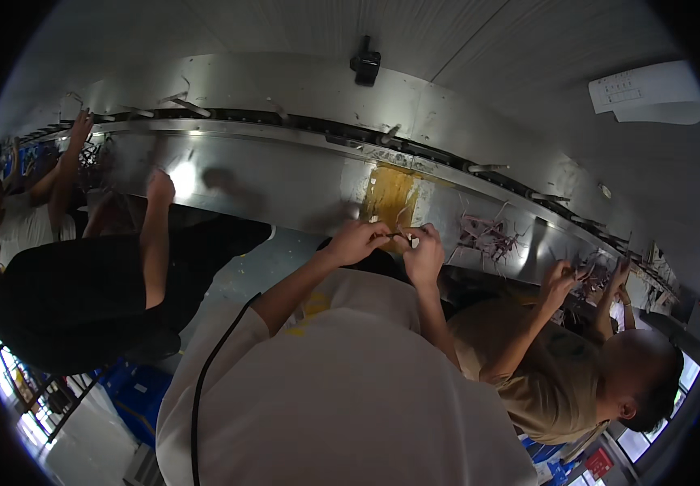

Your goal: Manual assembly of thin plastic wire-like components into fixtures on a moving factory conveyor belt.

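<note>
Where bench edge [297, 226] lies, hands [358, 243] pinch something thin [399, 236].

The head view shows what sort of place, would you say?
Probably a factory assembly line: a conveyor-like track runs along a metal workbench, people work alongside, and purplish wire-like pieces lie heaped.

A small, thin, dark wire [397, 236] runs roughly crosswise between left hand [356, 242] and right hand [425, 249], near the counter [285, 180]; a pale strand [402, 215] curves up beside it.
</note>
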Demonstrator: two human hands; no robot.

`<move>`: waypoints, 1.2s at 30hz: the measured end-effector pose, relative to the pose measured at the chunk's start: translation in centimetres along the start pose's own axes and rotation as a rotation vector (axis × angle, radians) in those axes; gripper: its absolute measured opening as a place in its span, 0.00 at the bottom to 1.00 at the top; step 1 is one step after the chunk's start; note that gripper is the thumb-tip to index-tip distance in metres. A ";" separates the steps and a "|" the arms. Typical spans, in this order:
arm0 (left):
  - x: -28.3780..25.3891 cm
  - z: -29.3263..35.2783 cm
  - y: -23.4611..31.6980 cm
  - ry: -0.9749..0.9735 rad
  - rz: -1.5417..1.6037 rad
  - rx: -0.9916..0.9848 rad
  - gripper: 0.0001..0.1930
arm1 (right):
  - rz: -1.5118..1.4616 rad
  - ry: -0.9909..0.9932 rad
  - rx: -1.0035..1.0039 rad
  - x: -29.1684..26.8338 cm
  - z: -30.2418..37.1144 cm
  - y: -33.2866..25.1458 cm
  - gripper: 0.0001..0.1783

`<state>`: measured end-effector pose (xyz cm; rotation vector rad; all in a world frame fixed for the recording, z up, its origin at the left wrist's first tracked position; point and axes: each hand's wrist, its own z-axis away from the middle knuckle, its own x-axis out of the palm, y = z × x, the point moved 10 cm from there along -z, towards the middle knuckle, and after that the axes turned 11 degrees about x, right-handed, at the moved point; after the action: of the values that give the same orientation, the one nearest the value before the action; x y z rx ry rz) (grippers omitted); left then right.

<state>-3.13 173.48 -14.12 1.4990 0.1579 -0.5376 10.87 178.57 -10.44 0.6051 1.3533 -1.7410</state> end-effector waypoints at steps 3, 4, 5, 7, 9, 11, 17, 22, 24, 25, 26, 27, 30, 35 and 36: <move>-0.7 1.3 -1.5 0.159 0.313 -0.129 0.09 | 0.059 0.189 -0.122 -2.5 2.0 -5.0 0.11; -1.3 1.4 -1.9 0.221 0.359 -0.146 0.08 | -0.055 0.233 -0.147 -3.1 2.9 -5.7 0.10; -1.3 1.2 -1.8 0.226 0.366 -0.138 0.08 | -0.171 0.276 -0.174 -3.8 3.8 -6.0 0.10; -2.9 1.2 -1.2 0.416 0.630 -0.089 0.10 | -0.273 0.215 -0.250 -3.4 4.7 -7.1 0.08; -3.6 0.7 -0.5 0.441 0.546 -0.070 0.09 | -0.143 0.366 -0.557 -4.5 7.0 -10.1 0.07; -4.5 0.3 -0.7 0.523 0.614 -0.034 0.09 | -0.177 0.351 -0.614 -3.2 7.6 -11.1 0.07; -5.9 -1.1 1.5 0.552 0.707 0.027 0.07 | -0.704 0.207 -0.162 -1.5 -0.1 -6.2 0.09; -6.7 -1.7 2.9 0.547 0.704 0.071 0.09 | -0.946 0.163 -0.102 -3.2 -1.7 -7.0 0.07; -7.2 -1.1 3.7 0.530 0.670 0.090 0.09 | -0.934 0.082 -0.206 -3.3 -1.1 -8.4 0.08; -7.4 -0.6 4.1 0.541 0.660 0.091 0.09 | -0.940 0.071 -0.215 -3.4 -0.5 -8.7 0.08; -7.5 0.0 4.7 0.553 0.645 0.112 0.08 | -0.917 0.073 -0.225 -3.6 0.3 -8.9 0.09; -7.9 0.6 5.2 0.563 0.627 0.136 0.08 | -0.896 0.077 -0.240 -3.5 0.7 -9.4 0.10; -8.9 2.8 5.8 0.620 0.537 0.145 0.08 | -0.917 0.024 -0.285 -3.0 1.9 -11.1 0.11; -12.6 6.5 4.4 0.806 0.602 0.042 0.10 | -0.961 -0.115 -0.386 -1.0 1.7 -16.5 0.12; -13.5 7.0 4.5 0.886 0.626 0.054 0.11 | -0.981 -0.150 -0.403 -0.5 1.5 -17.8 0.12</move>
<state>-14.59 169.82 -3.79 1.6456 0.3399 0.6501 -3.51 178.64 0.11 -0.5082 1.9869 -2.0589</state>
